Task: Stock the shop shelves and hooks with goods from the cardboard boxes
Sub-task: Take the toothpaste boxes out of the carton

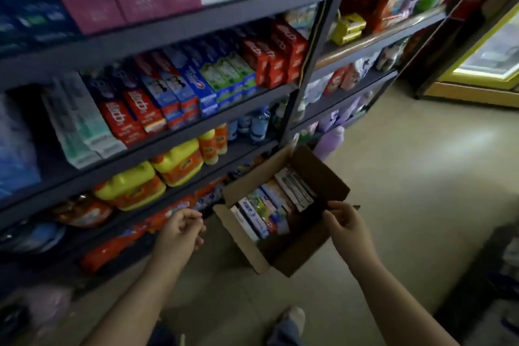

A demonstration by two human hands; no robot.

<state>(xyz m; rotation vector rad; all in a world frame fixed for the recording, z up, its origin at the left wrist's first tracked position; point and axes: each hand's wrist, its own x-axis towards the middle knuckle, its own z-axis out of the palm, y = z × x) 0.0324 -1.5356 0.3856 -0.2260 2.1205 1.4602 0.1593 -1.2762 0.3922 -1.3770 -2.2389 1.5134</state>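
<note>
R hand (343, 219) pinched the flap of the cardboard box (283, 244) at lower centre; L hand (182, 229) was loosely curled, holding nothing. Flap could tear, spilling the toothpaste packs (261, 213).

A pale, glossy floor (407, 177) fills the right side of the view. A yellow-framed glass-topped freezer (488, 64) stands at the far right, and a shoe (295, 317) rests at the bottom edge.
</note>
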